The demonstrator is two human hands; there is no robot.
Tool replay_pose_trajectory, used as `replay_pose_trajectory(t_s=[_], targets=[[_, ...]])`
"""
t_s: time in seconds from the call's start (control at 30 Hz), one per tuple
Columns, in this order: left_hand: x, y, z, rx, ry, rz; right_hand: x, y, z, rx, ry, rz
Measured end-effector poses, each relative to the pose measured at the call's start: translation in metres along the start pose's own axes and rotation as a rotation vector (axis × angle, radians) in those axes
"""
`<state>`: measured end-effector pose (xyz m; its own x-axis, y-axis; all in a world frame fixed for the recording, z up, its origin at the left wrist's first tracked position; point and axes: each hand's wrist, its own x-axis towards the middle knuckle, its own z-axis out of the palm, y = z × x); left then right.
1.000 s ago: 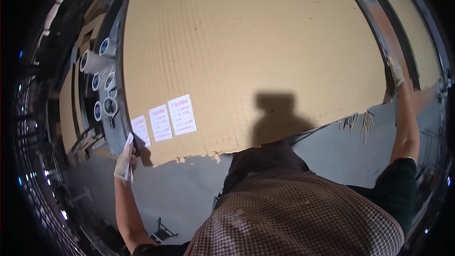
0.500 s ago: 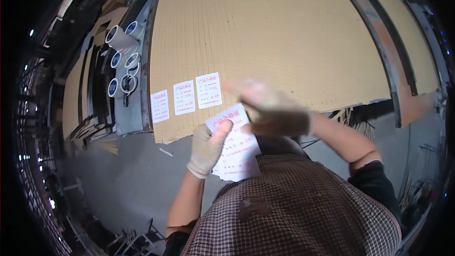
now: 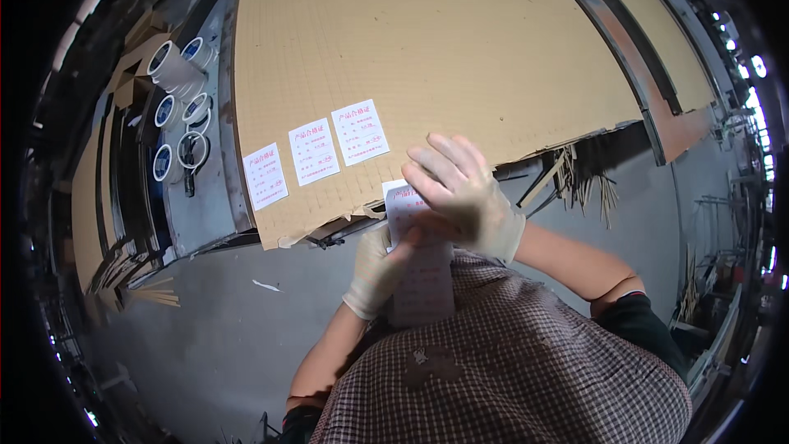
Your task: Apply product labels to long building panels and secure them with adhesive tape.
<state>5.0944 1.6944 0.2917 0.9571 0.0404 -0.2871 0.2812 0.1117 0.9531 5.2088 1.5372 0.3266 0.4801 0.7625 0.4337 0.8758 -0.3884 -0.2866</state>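
My gloved left hand point(image 3: 376, 273) grips a stack of white paper labels point(image 3: 423, 284) with red print, thumb across their face, in front of the checked apron point(image 3: 526, 337). Over the stack's upper end is my right hand point(image 3: 460, 193), also gloved, its fingers stretched out and apart. It overlaps the top label, and its thumb area is blurred. Ahead, a row of three separate labels lies along the near left edge of the brown cardboard point(image 3: 460, 49): a left one point(image 3: 265, 177), a middle one point(image 3: 314, 152) and a right one point(image 3: 360, 133).
Several white tape rolls point(image 3: 164, 163) stand on a grey surface left of the cardboard. A rust-brown metal beam point(image 3: 604, 12) runs along the right. Thin strips point(image 3: 567, 185) hang below the cardboard's ragged near edge. A white scrap point(image 3: 267, 285) lies on the grey floor point(image 3: 222, 337).
My right hand has drawn back toward the stack, and its blur has lessened. The left hand has shifted slightly right with the labels. The whole view has turned, so the table appears further left.
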Motion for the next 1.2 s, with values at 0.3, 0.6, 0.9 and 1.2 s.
replay_pose_trajectory(t_s=[0.3,0.6,0.9,1.2], targets=[[-0.009,-0.006,0.005,0.023,-0.013,-0.041,0.016,0.030,-0.007,0.799,0.181,0.608],[0.002,-0.006,0.027,0.179,0.184,-0.133,0.082,0.175,0.061,0.126,-0.127,0.106],[0.031,-0.003,0.054,0.159,0.218,-0.150,-0.002,0.088,0.019,0.105,-0.085,-0.087],[0.034,-0.006,0.073,0.099,0.147,-0.212,0.000,0.158,-0.007,0.569,0.184,0.096]])
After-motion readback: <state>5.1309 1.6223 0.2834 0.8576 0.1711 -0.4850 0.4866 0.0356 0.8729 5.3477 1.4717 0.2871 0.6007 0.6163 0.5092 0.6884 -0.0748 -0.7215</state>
